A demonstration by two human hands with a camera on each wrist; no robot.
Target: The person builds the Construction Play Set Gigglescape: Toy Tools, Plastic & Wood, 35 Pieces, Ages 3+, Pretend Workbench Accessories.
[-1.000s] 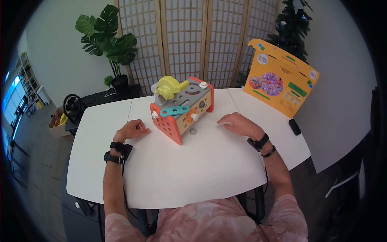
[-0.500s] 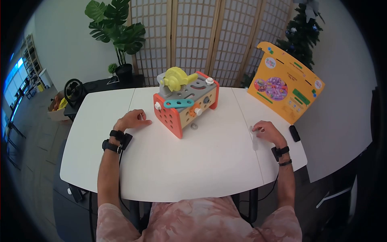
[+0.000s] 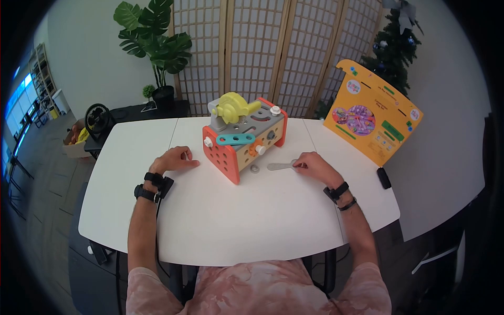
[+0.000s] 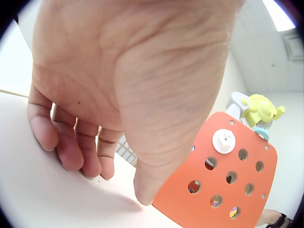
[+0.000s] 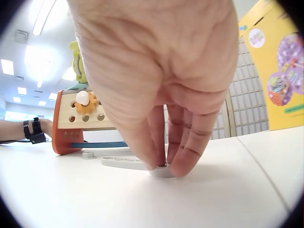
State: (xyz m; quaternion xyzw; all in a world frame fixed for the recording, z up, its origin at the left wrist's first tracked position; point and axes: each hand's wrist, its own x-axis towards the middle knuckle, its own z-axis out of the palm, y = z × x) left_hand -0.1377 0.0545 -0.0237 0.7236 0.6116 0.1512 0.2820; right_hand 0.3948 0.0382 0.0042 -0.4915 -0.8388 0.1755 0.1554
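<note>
My right hand (image 3: 313, 167) pinches the rounded end of a pale grey toy wrench (image 3: 279, 166), which lies low at the white tabletop. In the right wrist view its ribbed handle (image 5: 124, 163) points toward the workbench. Just left of the handle's tip sits a small grey nut (image 3: 254, 168). Behind it stands a toy workbench (image 3: 226, 164) with red end panels, a yellow toy saw (image 3: 231, 107) on top and a teal strip (image 3: 235, 139) on its front edge. To the left of the bench, my left hand (image 3: 175, 159) rests on the table, fingers loosely bent, holding nothing.
A yellow box (image 3: 367, 118) stands at the back right, with a black object (image 3: 384, 178) near its lower corner. A black fan (image 3: 97, 119) and a potted plant (image 3: 163, 97) are beyond the table's back left. A folding screen (image 3: 257, 58) runs behind.
My right hand has reached to the right side of the table, picked up the toy wrench and brought it left, near the nut. The left hand stays beside the workbench.
</note>
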